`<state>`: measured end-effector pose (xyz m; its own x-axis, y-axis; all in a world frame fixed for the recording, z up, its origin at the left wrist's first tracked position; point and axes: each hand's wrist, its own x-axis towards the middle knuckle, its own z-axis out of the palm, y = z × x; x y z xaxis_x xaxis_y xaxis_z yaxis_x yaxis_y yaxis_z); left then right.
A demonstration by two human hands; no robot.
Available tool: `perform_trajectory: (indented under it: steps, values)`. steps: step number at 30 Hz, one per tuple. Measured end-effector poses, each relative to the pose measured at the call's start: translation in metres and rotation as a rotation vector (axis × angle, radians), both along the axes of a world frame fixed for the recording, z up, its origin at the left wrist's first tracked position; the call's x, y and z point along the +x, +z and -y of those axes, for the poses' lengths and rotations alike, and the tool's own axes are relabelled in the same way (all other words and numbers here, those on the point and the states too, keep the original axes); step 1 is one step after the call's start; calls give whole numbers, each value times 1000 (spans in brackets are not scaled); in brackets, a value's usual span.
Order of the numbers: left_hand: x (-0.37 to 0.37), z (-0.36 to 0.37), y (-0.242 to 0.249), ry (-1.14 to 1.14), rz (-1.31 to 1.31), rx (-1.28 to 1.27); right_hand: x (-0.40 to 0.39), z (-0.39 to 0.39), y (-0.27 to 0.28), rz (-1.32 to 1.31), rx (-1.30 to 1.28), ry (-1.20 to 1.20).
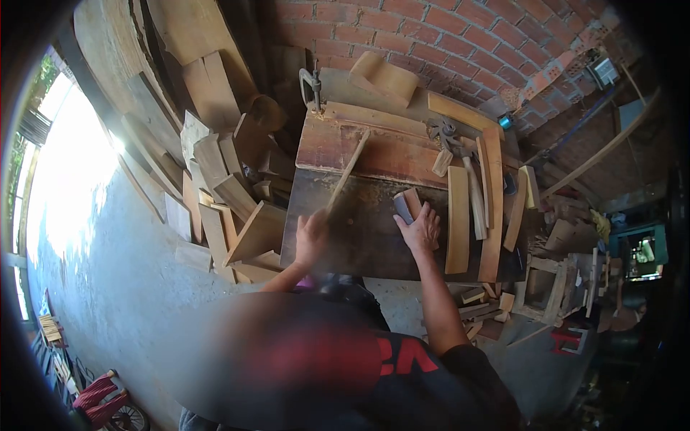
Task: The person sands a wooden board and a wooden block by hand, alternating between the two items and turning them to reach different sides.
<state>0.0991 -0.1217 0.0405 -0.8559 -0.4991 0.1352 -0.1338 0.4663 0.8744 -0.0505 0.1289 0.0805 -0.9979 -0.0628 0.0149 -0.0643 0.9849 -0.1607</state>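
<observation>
My left hand point(310, 238) is closed around the near end of a narrow wooden strip point(350, 167). The strip points up and away over the workbench point(345, 248), its far end over a reddish-brown board point(338, 147). On the bench to the right, my right hand point(424, 228) grips a sanding block point(408, 204) with a grey face and a brown side. Its fingers wrap the right side of the block, with the thumb at the left. Wood shavings lie between the hands. Just right of that hand is a curved light wooden piece point(457, 219).
A metal clamp point(312, 87) stands at the bench's back left corner. Several curved wooden pieces, a hammer-like tool with a wooden handle point(474, 197) and a bent wooden piece point(384, 79) lie on the bench. Wood offcuts point(230, 187) crowd the left side; a brick wall point(431, 32) rises behind.
</observation>
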Motion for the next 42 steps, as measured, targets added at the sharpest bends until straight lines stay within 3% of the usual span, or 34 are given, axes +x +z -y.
perform_trajectory:
  steps: [9,14,17,26,36,41,42]
  values:
    - [7,10,-7,-145,-82,-207,0,-2,-13,-20,6,-11]
    - [-12,-15,14,-93,-14,-127,-1,2,-4,-2,4,12]
    - [-28,-32,29,-94,-12,201,1,3,0,-10,14,29]
    - [-62,-52,13,-207,-119,163,-1,0,-4,4,34,42]
    - [-74,-58,6,-301,-40,163,-2,6,12,86,74,39]
    - [-77,-78,-6,-190,-141,140,-4,5,9,87,52,48]
    - [-75,-85,-2,-172,-46,163,-3,6,10,87,68,40]
